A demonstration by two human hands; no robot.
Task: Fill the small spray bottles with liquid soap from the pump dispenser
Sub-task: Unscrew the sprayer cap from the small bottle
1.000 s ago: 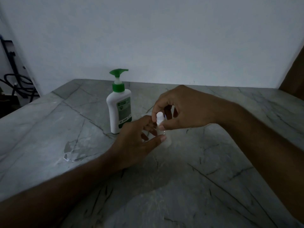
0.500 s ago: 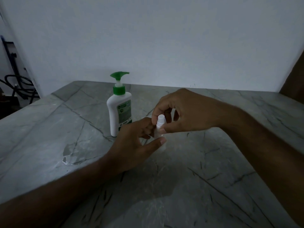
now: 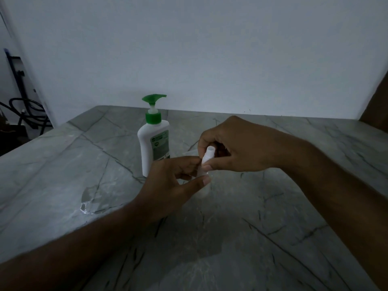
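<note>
Just right of the pump dispenser, left hand fingers clamp the spray bottle steady while right hand fingers pinch its cap, likely to twist it

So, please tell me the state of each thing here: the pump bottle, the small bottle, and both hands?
pump dispenser: upright on the table, pump head on, untouched.
small spray bottle: upright, held by both hands, white top on it; fill level cannot be told.
right hand: fingers pinch the bottle's white top.
left hand: thumb and fingers grip the bottle's lower body.
wet patch: lies on the table, left of the hands.
</note>
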